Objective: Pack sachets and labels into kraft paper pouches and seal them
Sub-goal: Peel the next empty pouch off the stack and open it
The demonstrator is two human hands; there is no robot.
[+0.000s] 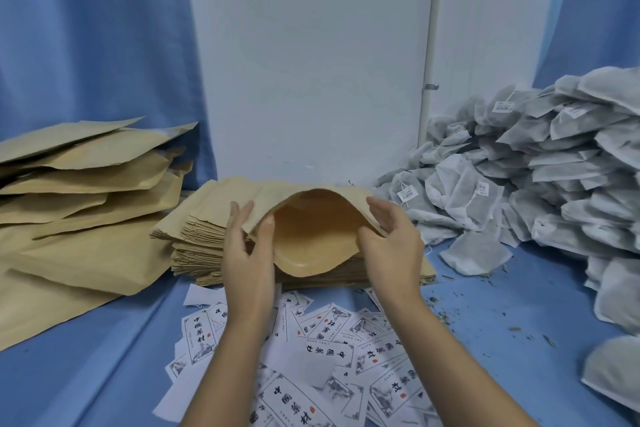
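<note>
The left hand (247, 246) and right hand (391, 243) pinch the kraft pouch (311, 236) by its mouth, spread open over the pouch stack (201, 239) at the middle of the table (104, 374); releasing one side to reach the sachets (519, 184) at its right edge could let it close

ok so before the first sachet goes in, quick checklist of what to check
1. Pouch mouth spread wide: ok, its inside shows.
2. Grip on both rims: ok, left hand and right hand each pinch an edge.
3. Pouch empty: ok as far as visible, deepest part cannot tell.
4. Sachet pile near: ok, beside the right hand.
5. Labels near: ok, scattered under the forearms.
6. A hand free to pick: not ok, both hold the pouch.
</note>
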